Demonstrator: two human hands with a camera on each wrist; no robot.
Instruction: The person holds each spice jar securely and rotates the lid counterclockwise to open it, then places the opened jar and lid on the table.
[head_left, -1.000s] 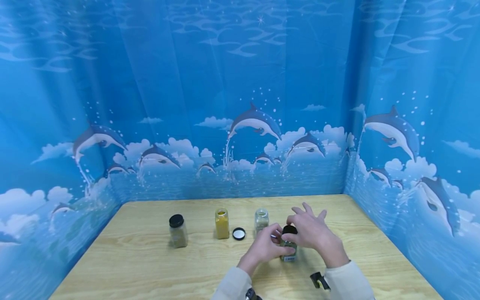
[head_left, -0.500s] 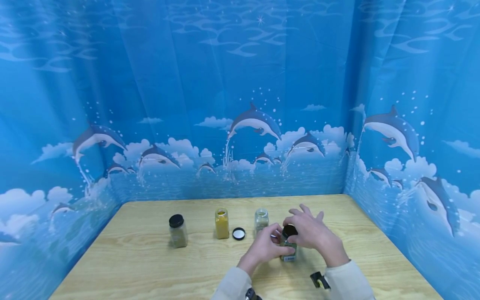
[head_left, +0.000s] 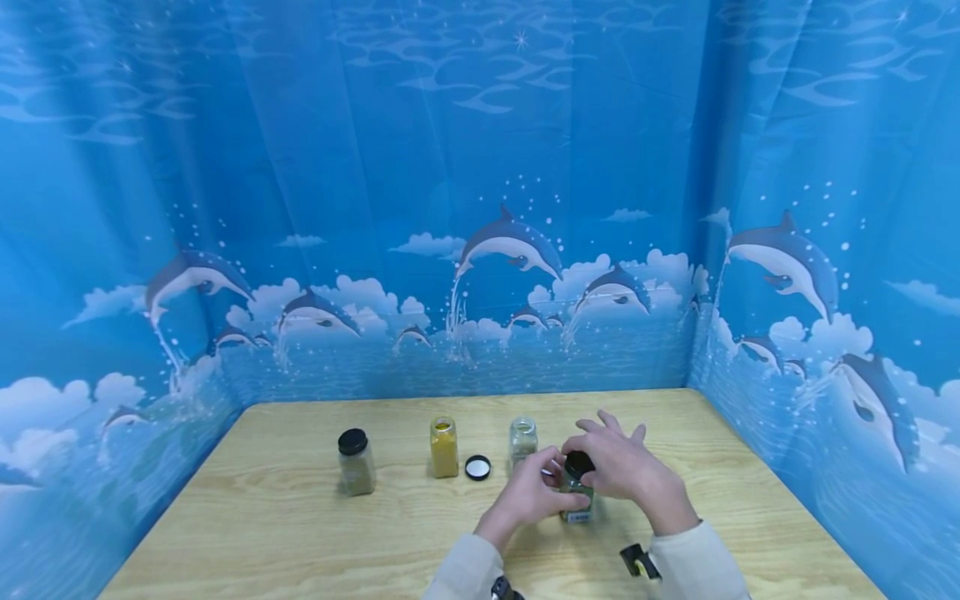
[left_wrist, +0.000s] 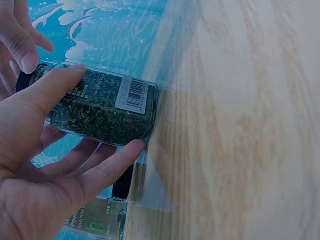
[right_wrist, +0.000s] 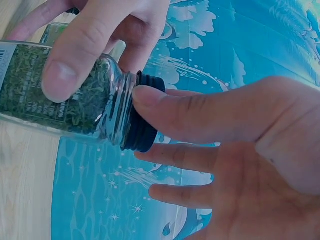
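Clear glass square-sided jar of dried green herb flakes [left_wrist: 107, 110]: between the two hands, looks upright, base down at the pale wood-grain table [head_left: 300, 533]. Left hand [head_left: 528, 493] has fingers part-curled round the jar's body, thumb on one face, firm hold. Right hand [head_left: 626, 462] pinches the black ribbed plastic lid [right_wrist: 142, 134] at the jar's top, thumb on the rim; index finger mostly hidden behind it, other fingers spread loose, off the lid.

Step in hand, my read: working the lid on its threads. Some glass thread shows below the lid, so it's probably not fully seated. Tightening or loosening: can't tell from this. Next move calls for the left hand to keep the body from spinning while the right keeps the lid level and regrips for another turn.

Nearby: uncapped clear glass jar with pale contents [head_left: 522, 437] just beyond left hand, partly covered by it. Uncapped glass jar of yellow powder [head_left: 444, 454] further left, loose black lid with white inside [head_left: 477, 468] between it and left hand. Black-capped jar of grey-brown powder [head_left: 358, 471] well left of both hands.
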